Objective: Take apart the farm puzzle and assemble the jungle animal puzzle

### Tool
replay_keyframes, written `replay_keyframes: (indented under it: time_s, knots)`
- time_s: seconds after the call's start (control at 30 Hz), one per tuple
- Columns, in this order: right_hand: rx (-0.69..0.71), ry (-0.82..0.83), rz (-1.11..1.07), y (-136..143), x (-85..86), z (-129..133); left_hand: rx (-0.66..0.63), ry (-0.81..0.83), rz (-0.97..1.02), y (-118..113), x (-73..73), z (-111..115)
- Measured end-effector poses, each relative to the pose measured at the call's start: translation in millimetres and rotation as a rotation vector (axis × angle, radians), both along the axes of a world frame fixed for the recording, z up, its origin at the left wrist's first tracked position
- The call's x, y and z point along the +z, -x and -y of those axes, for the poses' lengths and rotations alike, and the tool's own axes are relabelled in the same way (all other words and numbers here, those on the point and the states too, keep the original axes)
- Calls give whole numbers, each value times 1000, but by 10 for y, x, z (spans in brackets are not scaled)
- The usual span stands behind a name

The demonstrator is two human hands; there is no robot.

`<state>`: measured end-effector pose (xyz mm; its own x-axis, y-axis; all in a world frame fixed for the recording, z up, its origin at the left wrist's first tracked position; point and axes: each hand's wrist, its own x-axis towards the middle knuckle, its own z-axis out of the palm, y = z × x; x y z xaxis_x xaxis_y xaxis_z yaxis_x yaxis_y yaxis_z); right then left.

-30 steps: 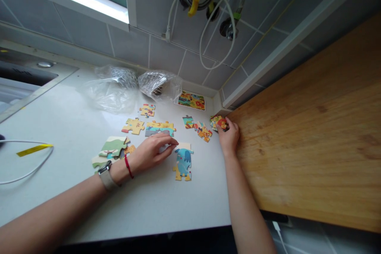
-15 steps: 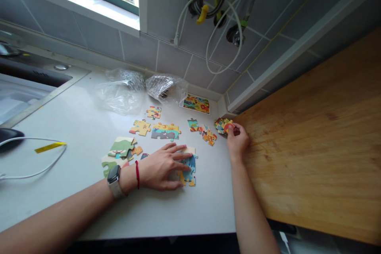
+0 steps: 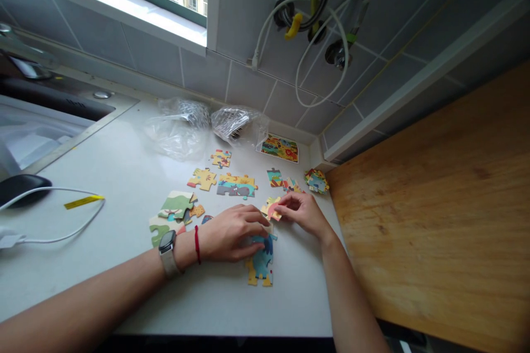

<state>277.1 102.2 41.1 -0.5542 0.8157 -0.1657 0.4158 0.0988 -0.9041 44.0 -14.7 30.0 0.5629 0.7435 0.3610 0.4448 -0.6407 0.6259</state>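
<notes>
My right hand (image 3: 302, 212) pinches a yellow puzzle piece with a red-pink patch (image 3: 271, 208), just above the top of a joined blue elephant section (image 3: 263, 262). Fingers bent but apart, my left hand (image 3: 236, 233) rests over the left side of that section and holds nothing. Behind my hands lie a joined hippo section (image 3: 237, 186), a yellow piece (image 3: 202, 178) and a small yellow-red piece (image 3: 221, 158). Green pieces (image 3: 176, 206) overlap at the left. A stack of pieces (image 3: 317, 181) sits at the right, near teal and orange pieces (image 3: 275, 177).
Crumpled clear plastic bags (image 3: 180, 129) and a picture card (image 3: 279, 148) lie along the wall. A white cable (image 3: 74, 187) and dark mouse-like object (image 3: 25, 190) are at the left, near the sink (image 3: 45, 110). A wooden board (image 3: 439, 204) borders the right.
My right hand has moved left from the stack with the yellow-pink piece. My left hand's fingers have drawn in, and the elephant section appears lower in view.
</notes>
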Motion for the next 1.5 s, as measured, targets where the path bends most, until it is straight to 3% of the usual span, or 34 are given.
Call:
replay_keyframes:
  time_s: [0.2, 0.27, 0.33, 0.5, 0.57, 0.77, 0.97, 1.2, 1.4, 1.5]
  knots:
    - [140, 14, 163, -84, 96, -7, 84, -27, -103, 7, -137, -19]
    - [142, -73, 183, -88, 97, -24, 86, -31, -133, 7, -174, -24]
    - [42, -221, 175, -113, 67, -74, 84, -34, -136, 6, -197, -28]
    - [-475, -710, 237, -340, -96, -339, 73, -46, -82, 1, -193, -36]
    - [-545, -813, 349, -437, -186, -443, 69, -40, -75, -3, -183, -36]
    - [-490, -747, 462, -515, -392, -583, 71, -48, -48, -11, -170, -36]
    - [-570, -802, 585, -598, -330, -511, 71, -52, -4, -5, -152, -48]
    - [-541, -642, 788, -768, -328, -411, 70, -32, -3, 4, -135, -56]
    - [-466, -789, 594, -606, -359, -518, 72, -38, 3, 3, -117, -56]
    - [-469, -777, 497, -549, -391, -592, 73, -36, 2, 1, -126, -56]
